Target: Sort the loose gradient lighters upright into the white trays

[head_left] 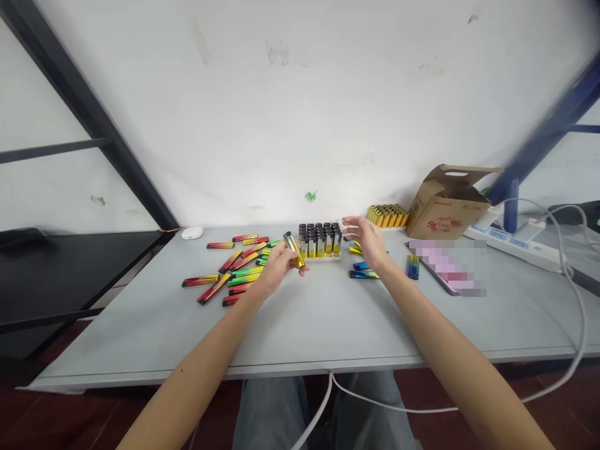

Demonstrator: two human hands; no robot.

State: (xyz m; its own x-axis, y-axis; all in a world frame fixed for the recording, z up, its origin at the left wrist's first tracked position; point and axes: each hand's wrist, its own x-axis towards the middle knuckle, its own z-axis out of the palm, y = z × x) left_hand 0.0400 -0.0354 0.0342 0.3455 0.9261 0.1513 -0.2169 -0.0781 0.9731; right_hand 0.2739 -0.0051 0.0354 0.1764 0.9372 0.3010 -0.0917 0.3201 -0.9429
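Note:
My left hand [276, 270] is closed around a gold and silver lighter [296, 255], tilted with its dark top pointing up and left. Just behind it stands a tray [323, 258] with rows of upright black-topped lighters [320, 245]. At the tray's right end is my right hand [368, 240], its fingers apart and nothing visible in them. Some blue and yellow lighters [362, 274] lie beneath and beside that hand, partly covered by it. To the left, several loose red and yellow lighters [214, 289] and green and yellow lighters [246, 277] lie scattered, some behind my left forearm.
Against the wall stand a block of yellow lighters [388, 216] and an open cardboard box [445, 209]. A blue lighter [413, 267] lies beside a flat pink, partly blurred object [438, 265]. Farther right is a white power strip [518, 245] with cables. A white round device [192, 233] sits back left.

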